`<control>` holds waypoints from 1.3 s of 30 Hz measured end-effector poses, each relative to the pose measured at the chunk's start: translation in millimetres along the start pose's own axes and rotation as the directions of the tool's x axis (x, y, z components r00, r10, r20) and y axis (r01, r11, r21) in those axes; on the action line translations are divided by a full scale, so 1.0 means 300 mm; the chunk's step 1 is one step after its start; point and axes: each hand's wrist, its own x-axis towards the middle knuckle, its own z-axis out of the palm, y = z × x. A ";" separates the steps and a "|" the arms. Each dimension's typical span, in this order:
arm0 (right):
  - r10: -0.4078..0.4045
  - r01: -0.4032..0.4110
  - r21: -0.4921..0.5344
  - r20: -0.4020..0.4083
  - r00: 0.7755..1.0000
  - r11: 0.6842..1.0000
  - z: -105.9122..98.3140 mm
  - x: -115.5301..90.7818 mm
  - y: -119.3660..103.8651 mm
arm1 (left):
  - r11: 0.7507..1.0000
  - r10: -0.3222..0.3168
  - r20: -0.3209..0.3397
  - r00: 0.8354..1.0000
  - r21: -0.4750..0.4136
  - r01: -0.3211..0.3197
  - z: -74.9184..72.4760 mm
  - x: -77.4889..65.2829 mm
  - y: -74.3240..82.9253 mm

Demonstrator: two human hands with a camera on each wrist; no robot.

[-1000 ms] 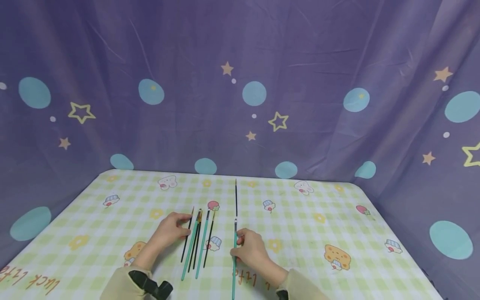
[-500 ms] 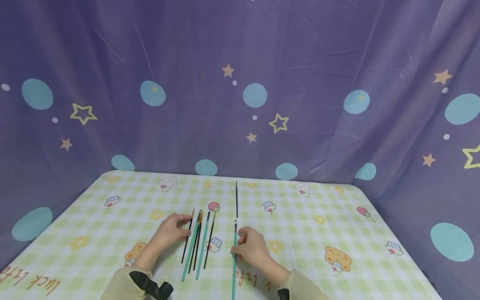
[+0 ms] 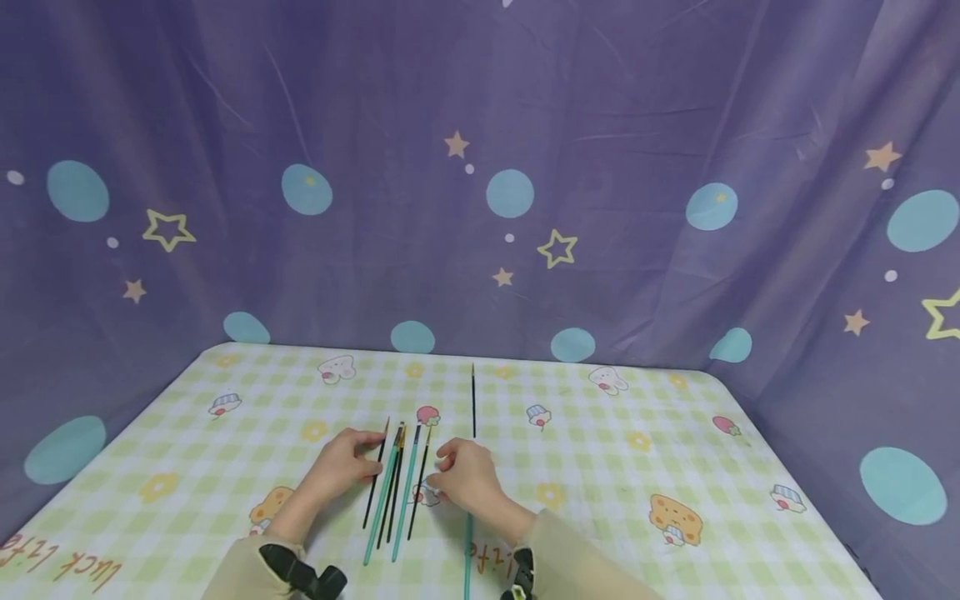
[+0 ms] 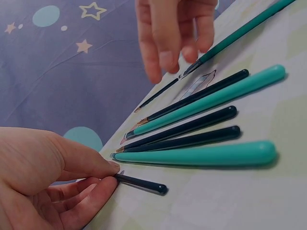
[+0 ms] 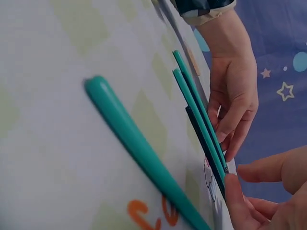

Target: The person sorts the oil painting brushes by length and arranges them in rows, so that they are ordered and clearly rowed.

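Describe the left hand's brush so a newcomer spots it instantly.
On the checked tablecloth, find the cluster of brushes. The left hand pinches one at its left edge. It's the black brush beside a teal brush; no other lies farther left.

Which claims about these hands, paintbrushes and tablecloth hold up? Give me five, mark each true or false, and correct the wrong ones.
1. The left hand pinches a black-handled paintbrush. True.
2. The right hand grips a paintbrush too. False: its fingers are apart and hold nothing.
3. The farthest paintbrush has a black handle. True.
4. Every paintbrush handle is black. False: three have teal handles.
5. The tablecloth is checked green and white. True.
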 end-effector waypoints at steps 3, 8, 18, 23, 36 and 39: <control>0.010 -0.010 0.016 0.017 1.000 1.000 0.017 0.018 -0.004 | 1.000 -0.003 -0.001 1.000 -0.008 0.003 0.002 0.000 0.001; 0.015 -0.015 -0.015 0.010 1.000 1.000 0.038 0.028 -0.009 | 1.000 -0.007 -0.003 1.000 -0.006 0.007 0.003 -0.001 0.000; 0.056 -0.054 -0.108 0.018 0.998 0.993 0.067 0.043 -0.006 | 1.000 -0.002 -0.003 1.000 -0.006 0.002 0.002 0.000 -0.001; 0.039 -0.036 -0.150 0.013 0.999 0.988 0.066 0.045 -0.009 | 1.000 -0.005 0.000 1.000 -0.002 0.005 0.001 0.003 -0.003; 0.031 -0.034 -0.214 -0.019 0.999 0.976 0.071 0.059 -0.012 | 1.000 -0.006 0.002 1.000 -0.004 0.006 0.002 0.005 -0.004; 0.024 -0.027 -0.232 -0.018 1.000 0.972 0.071 0.059 -0.011 | 1.000 -0.008 0.000 1.000 -0.003 0.008 0.004 0.005 -0.004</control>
